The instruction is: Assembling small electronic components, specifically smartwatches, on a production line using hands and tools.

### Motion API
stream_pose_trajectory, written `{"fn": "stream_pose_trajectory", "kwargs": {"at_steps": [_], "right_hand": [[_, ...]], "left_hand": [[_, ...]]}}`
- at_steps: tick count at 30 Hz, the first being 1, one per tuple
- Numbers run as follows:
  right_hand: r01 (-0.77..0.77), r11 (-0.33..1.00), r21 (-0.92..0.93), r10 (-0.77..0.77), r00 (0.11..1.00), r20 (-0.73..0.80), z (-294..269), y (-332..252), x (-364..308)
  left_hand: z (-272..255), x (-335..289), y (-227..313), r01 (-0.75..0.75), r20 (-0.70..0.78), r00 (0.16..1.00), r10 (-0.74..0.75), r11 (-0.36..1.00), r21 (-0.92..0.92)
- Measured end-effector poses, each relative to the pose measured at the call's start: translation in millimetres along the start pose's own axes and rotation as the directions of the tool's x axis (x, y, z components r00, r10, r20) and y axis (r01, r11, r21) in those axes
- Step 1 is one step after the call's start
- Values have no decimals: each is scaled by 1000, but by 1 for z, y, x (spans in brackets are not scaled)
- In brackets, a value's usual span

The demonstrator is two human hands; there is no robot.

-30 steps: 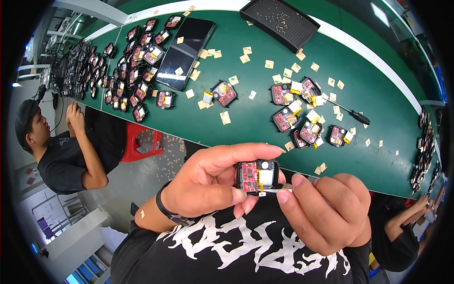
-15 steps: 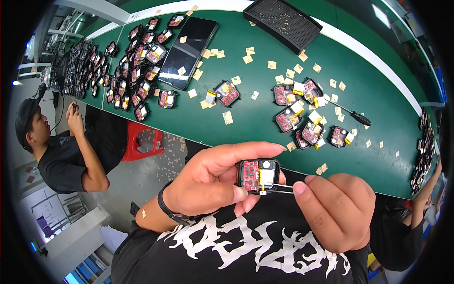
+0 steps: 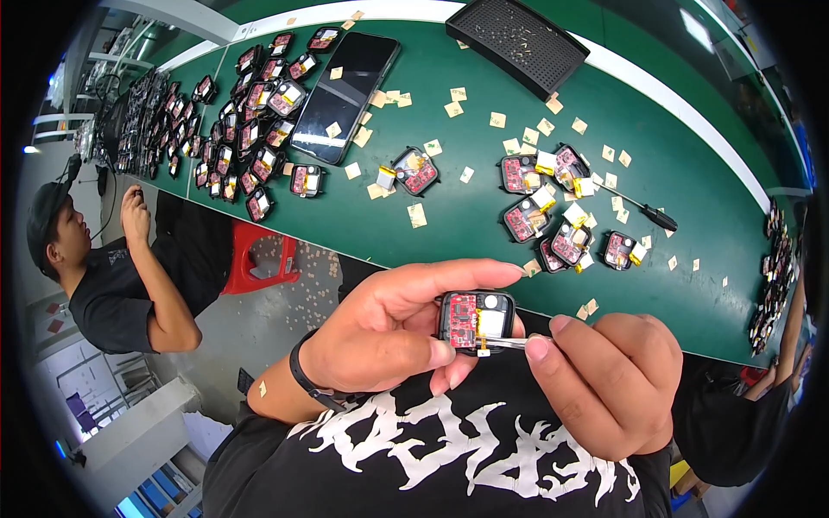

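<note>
My left hand [image 3: 380,324] grips a black smartwatch case [image 3: 444,321] by its edges, open side up. Inside are a red circuit board [image 3: 463,324], a white battery [image 3: 490,324] with yellow tape, and a round silver part. A thin yellow flex strip [image 3: 483,344] with a pale end hangs over the case's lower edge. Pinched between the fingertips of my right hand [image 3: 617,380] are metal tweezers [image 3: 511,343]. Their tips lie together at the flex strip; whether they clamp it is too small to tell.
Several similar cases [image 3: 522,217] with loose batteries lie ahead to the right, near a screwdriver [image 3: 661,216]. A phone [image 3: 345,99] adjoins a heap of cases [image 3: 250,129]. Beige paper squares dot the green table [image 3: 389,233]; a black tray [image 3: 518,47] stands behind. A co-worker [image 3: 121,276] sits left.
The tweezer arms, apart before, have come together, and the tips have moved down from the battery to the flex strip. My right hand has shifted slightly left; the case is nearly still.
</note>
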State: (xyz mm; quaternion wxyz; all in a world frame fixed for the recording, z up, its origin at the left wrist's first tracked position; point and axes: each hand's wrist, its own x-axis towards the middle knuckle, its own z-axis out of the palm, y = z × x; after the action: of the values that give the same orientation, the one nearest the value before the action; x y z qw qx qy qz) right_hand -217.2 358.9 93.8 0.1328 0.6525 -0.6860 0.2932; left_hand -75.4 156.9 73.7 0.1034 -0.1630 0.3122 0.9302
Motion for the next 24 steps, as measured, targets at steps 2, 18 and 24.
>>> {"fn": "stream_pose_trajectory", "kwargs": {"at_steps": [2, 18, 24], "right_hand": [[-16, 999, 28, 16, 1000, -10, 2, 0, -1], [-77, 983, 167, 84, 996, -37, 10, 1, -2], [-77, 993, 92, 83, 995, -59, 1, -3, 3]], "left_hand": [[-1, 0, 0, 4, 11, 1000, -4, 1000, -23], [2, 3, -4, -21, 12, 1000, 23, 993, -119], [1, 3, -3, -38, -24, 999, 35, 991, -126]]}}
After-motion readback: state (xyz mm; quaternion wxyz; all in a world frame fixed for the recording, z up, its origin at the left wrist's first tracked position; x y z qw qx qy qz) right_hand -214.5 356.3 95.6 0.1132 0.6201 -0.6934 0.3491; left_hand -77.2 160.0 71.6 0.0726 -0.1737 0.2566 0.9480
